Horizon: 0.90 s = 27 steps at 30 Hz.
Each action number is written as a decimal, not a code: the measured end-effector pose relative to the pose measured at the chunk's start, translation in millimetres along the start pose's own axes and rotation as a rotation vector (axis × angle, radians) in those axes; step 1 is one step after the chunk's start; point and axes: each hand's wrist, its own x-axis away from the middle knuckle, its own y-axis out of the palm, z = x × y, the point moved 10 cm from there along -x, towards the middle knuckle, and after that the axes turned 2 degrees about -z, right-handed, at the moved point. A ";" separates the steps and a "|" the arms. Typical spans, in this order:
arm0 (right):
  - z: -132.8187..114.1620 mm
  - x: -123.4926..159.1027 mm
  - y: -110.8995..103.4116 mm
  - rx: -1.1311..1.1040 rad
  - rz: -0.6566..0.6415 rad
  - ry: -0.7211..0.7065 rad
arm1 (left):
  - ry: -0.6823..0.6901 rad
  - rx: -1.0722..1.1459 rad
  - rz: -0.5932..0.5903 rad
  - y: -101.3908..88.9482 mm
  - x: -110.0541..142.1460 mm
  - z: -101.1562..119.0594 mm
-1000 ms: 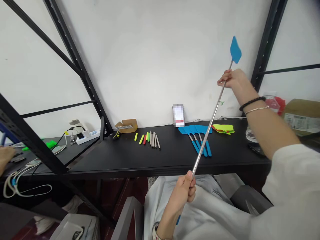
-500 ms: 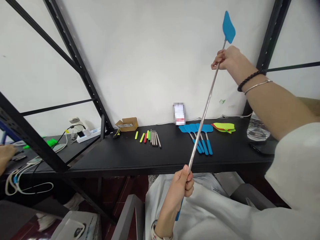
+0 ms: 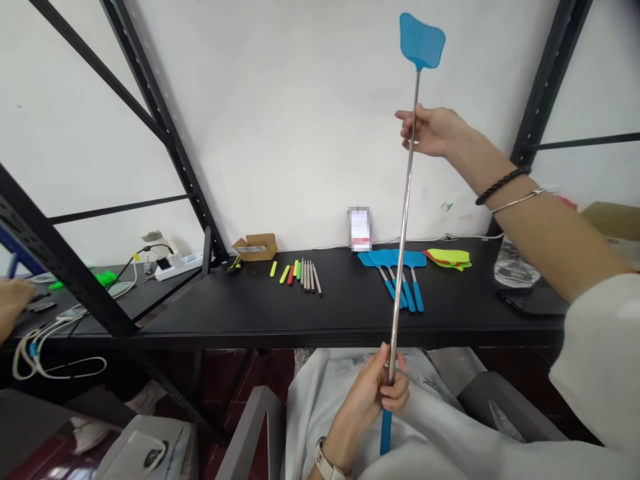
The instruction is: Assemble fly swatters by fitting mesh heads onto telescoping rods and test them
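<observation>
Both hands (image 3: 375, 392) (image 3: 434, 132) curl round a swatter (image 3: 404, 220); a black table (image 3: 240, 303) against the white wall (image 3: 290, 120) bears perhaps a phone (image 3: 361, 230).

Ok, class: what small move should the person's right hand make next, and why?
Perhaps the right hand could ease the metal rod down toward the left hand: that rod looks long, while the swatters on the black table look far shorter.

Swatter shaft (image 3: 404, 220), right of centre, looks metal: smooth, glossy. Swatter head (image 3: 421, 43), near top edge, looks plastic, finely ribbed. Tabletop (image 3: 240, 300), across the middle: matt, smooth. Box (image 3: 263, 247), left of centre: cardboard. Sleeve (image 3: 600, 360), lower right: matt cloth.
</observation>
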 end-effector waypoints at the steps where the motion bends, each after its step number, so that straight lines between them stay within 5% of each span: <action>1: 3.8 -1.4 0.5 -0.007 0.006 0.002 | 0.034 -0.030 0.030 -0.5 0.3 3.1; 6: 9.7 -8.2 -6.5 0.009 0.114 -0.008 | 0.083 -0.025 0.114 5.4 1.5 8.2; 16: 34.6 -33.9 -30.0 -0.027 0.241 0.133 | -0.113 0.152 -0.006 17.9 5.2 3.8; 22: 33.1 -26.6 -14.2 -0.009 0.073 0.118 | -0.091 0.123 0.025 14.4 7.7 1.0; 27: 39.1 14.9 18.1 0.025 -0.158 0.072 | -0.048 0.085 0.094 10.5 9.3 -0.8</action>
